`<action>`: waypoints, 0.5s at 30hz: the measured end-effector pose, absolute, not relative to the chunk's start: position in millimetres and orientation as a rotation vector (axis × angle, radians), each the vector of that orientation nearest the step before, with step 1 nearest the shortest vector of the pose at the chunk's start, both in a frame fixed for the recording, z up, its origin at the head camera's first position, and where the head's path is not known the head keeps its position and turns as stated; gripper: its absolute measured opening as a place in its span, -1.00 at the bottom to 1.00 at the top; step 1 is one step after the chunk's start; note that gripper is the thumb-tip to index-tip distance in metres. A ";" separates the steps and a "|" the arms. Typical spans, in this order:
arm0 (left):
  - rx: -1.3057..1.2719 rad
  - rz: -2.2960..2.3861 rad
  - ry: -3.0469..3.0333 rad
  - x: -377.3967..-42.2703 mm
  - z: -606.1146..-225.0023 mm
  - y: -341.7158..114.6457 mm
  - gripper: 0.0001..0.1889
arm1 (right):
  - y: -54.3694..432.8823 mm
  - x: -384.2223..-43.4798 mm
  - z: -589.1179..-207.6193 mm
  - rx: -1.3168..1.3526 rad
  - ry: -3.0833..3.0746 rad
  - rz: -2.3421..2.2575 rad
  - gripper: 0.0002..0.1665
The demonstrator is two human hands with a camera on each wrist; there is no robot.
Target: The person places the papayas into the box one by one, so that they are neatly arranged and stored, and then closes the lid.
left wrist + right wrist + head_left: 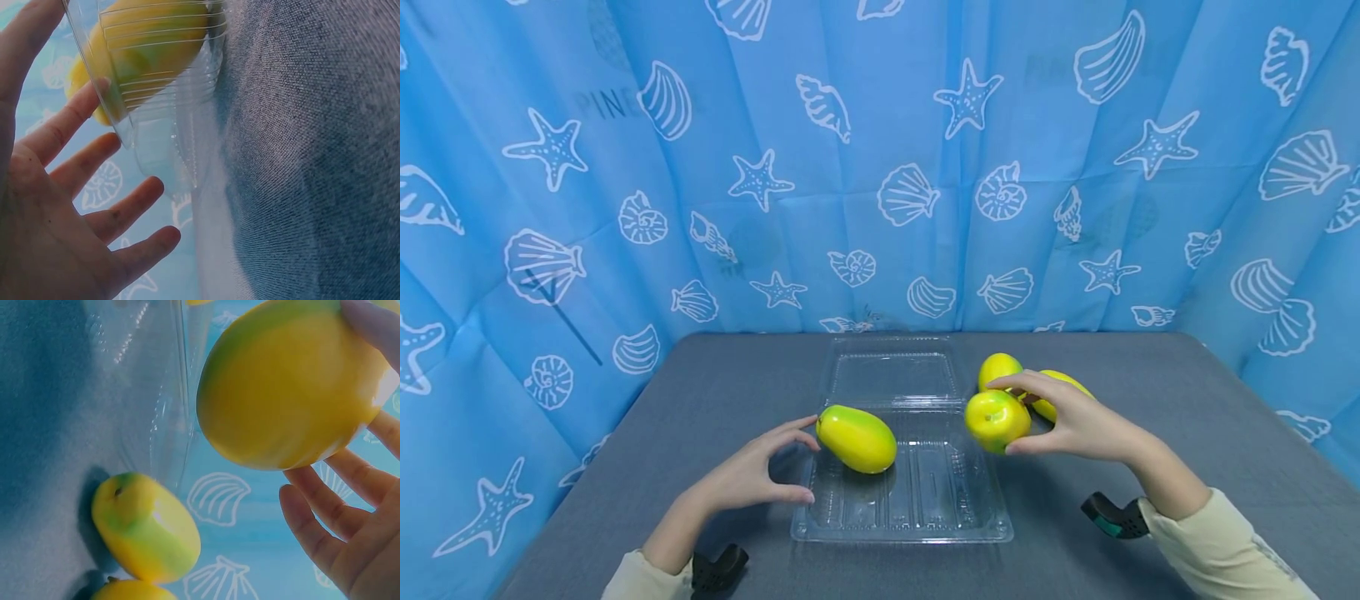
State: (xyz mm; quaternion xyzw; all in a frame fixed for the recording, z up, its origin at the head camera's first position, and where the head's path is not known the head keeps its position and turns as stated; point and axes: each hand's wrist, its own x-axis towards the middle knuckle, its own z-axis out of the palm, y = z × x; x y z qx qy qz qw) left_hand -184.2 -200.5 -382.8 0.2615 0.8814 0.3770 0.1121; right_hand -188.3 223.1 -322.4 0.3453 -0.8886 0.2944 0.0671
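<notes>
Plainly glossy and egg-shaped, the held fruit (988, 423) is smooth yellow washed with green, a small dimple at the end facing the head camera. It is raised off the table at the tray's two o'clock, pinched between the thumb and fingers of the right hand (1075, 417). Just beyond, at its twelve, sits a rounded fruit (997, 368); toward two to three lies a longer one (1070, 383), partly hidden by that hand. At nine, a plump oblong fruit (859, 442) rests tilted inside a clear, thin plastic tray (917, 534) with a ribbed base. The left hand (748, 473), fingers spread, is at the tray's nine; whether its fingertips touch the wall, I cannot tell. The fine-textured grey table (647, 467) meets a creased blue curtain (865, 225) printed with white shells.
</notes>
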 end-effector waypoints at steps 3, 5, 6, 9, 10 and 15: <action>0.771 1.105 2.581 -183.9 -382.5 -201.6 -0.46 | 219.0 -189.4 -321.2 1.076 -2.664 0.887 -0.25; 0.774 1.115 2.574 -183.8 -382.2 -202.2 -0.45 | 216.6 -190.0 -320.9 1.089 -2.663 0.878 -0.24; 0.773 1.116 2.573 -183.7 -382.1 -202.4 -0.45 | 215.5 -190.4 -320.8 1.097 -2.661 0.878 -0.24; 0.772 1.116 2.578 -183.5 -381.7 -202.7 -0.43 | 212.3 -191.7 -320.7 1.125 -2.662 0.898 -0.24; 0.772 1.116 2.580 -183.4 -381.6 -202.9 -0.43 | 211.2 -192.0 -320.4 1.131 -2.666 0.912 -0.24; 0.778 1.109 2.588 -182.6 -381.2 -203.4 -0.42 | 205.6 -192.9 -317.3 1.149 -2.698 0.966 -0.23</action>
